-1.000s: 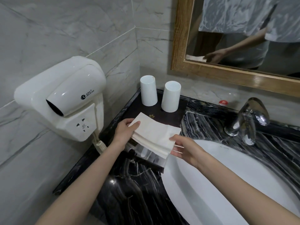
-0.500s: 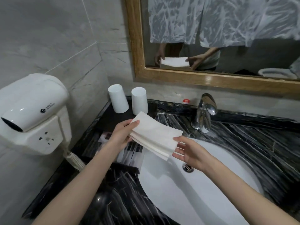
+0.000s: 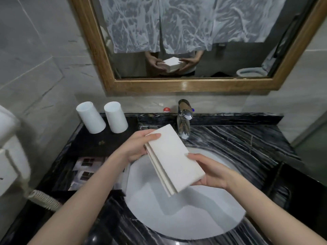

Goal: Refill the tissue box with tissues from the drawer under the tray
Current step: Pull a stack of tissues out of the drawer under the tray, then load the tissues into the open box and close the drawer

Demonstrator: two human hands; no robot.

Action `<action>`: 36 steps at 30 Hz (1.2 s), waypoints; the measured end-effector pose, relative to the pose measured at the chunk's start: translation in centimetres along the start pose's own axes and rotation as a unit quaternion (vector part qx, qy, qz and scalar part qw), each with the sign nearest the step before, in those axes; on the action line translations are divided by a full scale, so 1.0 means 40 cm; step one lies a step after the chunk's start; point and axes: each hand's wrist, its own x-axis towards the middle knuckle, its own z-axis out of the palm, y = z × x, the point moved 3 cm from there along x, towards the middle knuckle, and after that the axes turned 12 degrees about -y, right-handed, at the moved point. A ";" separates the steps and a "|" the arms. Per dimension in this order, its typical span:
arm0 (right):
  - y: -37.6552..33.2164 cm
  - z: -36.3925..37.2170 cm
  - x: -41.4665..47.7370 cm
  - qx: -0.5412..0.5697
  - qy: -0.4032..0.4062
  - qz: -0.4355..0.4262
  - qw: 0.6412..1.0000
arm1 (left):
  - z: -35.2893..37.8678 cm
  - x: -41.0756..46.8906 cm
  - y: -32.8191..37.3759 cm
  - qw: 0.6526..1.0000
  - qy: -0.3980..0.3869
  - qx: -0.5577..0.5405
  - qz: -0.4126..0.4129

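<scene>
A: While the tissue stack (image 3: 172, 159) hangs over the sink basin (image 3: 191, 218), both hands clamp it — left hand (image 3: 137, 147) fingers curled on the far-left end, right hand (image 3: 211, 171) cupping the near-right edge.

B: Risk?

A: Loose sheets, I'd say. Ease that grip and they could fan into the basin. No tissue box visible yet.

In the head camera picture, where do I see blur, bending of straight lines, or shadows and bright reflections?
Head view: the hair dryer at the left edge is smeared by motion blur; the mirror frame bows from wide-angle distortion; the tissue stack, held by the left hand and right hand, casts a soft grey shadow into the sink; the faucet shows small glare spots.
</scene>
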 end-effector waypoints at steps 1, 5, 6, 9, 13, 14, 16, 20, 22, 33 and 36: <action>0.004 -0.004 -0.010 -0.007 0.004 0.008 1.000 | 0.016 0.013 -0.001 1.000 -0.018 0.009 -0.005; 0.015 -0.016 -0.047 -0.008 0.032 0.014 0.999 | 0.080 0.061 -0.008 0.996 -0.064 0.046 -0.030; 0.018 -0.018 -0.055 -0.016 0.038 0.015 0.999 | 0.094 0.071 -0.011 0.996 -0.070 0.053 -0.035; 0.029 -0.033 -0.079 -0.020 0.054 0.000 0.998 | 0.135 0.099 -0.022 0.993 -0.091 0.058 -0.044; 0.042 -0.065 -0.114 -0.018 0.085 -0.050 0.995 | 0.185 0.139 -0.040 0.995 -0.081 0.045 -0.046; 0.044 -0.073 -0.123 -0.014 0.098 -0.065 0.993 | 0.198 0.147 -0.044 0.996 -0.073 0.031 -0.042; 0.046 -0.088 -0.143 -0.001 0.120 -0.097 0.988 | 0.225 0.162 -0.054 0.998 -0.062 -0.013 -0.028; 0.037 -0.108 -0.176 0.013 0.129 -0.177 0.976 | 0.285 0.188 -0.078 0.992 -0.082 -0.098 -0.006; 0.033 -0.118 -0.190 0.014 0.134 -0.211 0.968 | 0.314 0.196 -0.090 0.987 -0.092 -0.128 -0.021; 0.027 -0.153 -0.265 0.012 0.198 -0.286 0.938 | 0.466 0.207 -0.136 0.979 -0.170 -0.093 -0.060; 0.025 -0.147 -0.289 -0.007 0.223 -0.300 0.927 | 0.497 0.220 -0.143 0.979 -0.169 -0.102 -0.052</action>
